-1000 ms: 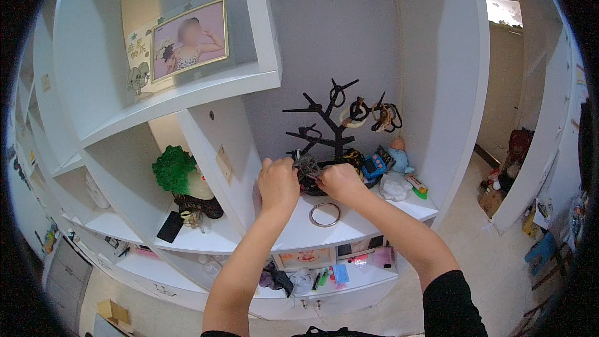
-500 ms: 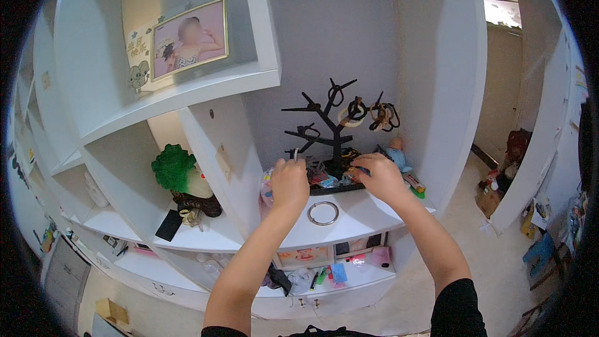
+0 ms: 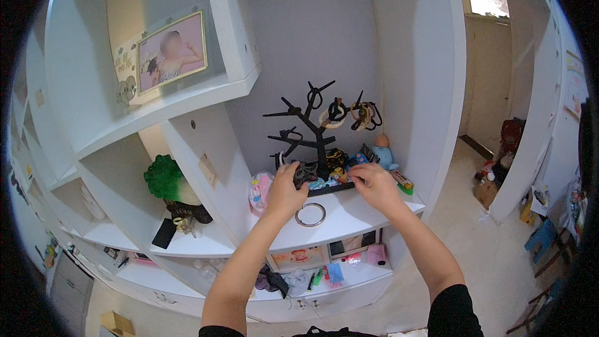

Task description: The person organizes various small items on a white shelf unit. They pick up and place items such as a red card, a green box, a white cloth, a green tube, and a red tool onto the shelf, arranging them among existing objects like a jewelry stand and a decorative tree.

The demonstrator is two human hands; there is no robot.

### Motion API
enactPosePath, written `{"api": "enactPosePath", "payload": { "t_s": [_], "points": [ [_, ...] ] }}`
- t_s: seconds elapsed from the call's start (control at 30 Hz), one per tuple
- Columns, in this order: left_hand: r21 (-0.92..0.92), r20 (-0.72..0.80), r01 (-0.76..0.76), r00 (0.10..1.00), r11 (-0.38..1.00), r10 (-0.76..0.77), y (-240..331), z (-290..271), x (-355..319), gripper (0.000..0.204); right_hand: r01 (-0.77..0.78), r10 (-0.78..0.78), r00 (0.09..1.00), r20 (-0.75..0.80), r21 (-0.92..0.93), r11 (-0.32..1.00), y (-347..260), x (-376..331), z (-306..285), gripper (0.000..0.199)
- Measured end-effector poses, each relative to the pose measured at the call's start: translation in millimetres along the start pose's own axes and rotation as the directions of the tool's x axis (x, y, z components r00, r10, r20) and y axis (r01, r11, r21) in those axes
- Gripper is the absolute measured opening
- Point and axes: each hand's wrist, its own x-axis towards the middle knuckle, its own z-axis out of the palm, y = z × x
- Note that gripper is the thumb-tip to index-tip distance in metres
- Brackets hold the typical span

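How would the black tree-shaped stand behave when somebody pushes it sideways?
The stand probably feels stiff: it holds the looped bands up without visible sagging. It may tip, being tall with that load hanging high, though the tray at its foot might steady it.

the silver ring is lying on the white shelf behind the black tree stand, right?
Not behind: the head view shows the silver ring lying on the white shelf in front of the black tree stand.

Right hand (image 3: 377, 190) farther from left hand (image 3: 287, 194) than initially
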Motion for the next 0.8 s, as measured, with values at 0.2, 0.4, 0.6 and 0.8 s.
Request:
{"api": "enactPosePath", "payload": {
  "t_s": [0.2,0.4,0.6,0.8],
  "points": [
    [-0.004,-0.009,-0.012,1.000,1.000,0.012,-19,-6,-6,0.044,0.090,-0.091,0.988,0.121,0.015,0.996,-4,20,23,0.028],
    [0.035,-0.017,-0.104,0.994,0.994,0.104,-7,-8,-5,0.021,0.152,-0.147,0.970,0.192,-0.010,0.988,-18,38,62,0.042],
    [0.109,0.005,-0.020,1.000,0.994,0.020,-15,-14,-6,0.018,0.127,-0.130,0.953,0.273,0.029,0.991,-34,43,67,0.045],
    [0.179,0.015,-0.129,0.992,0.975,0.128,-16,-9,-6,0.018,0.162,-0.190,0.955,0.227,0.135,0.977,-21,43,76,0.039]
  ]
}}
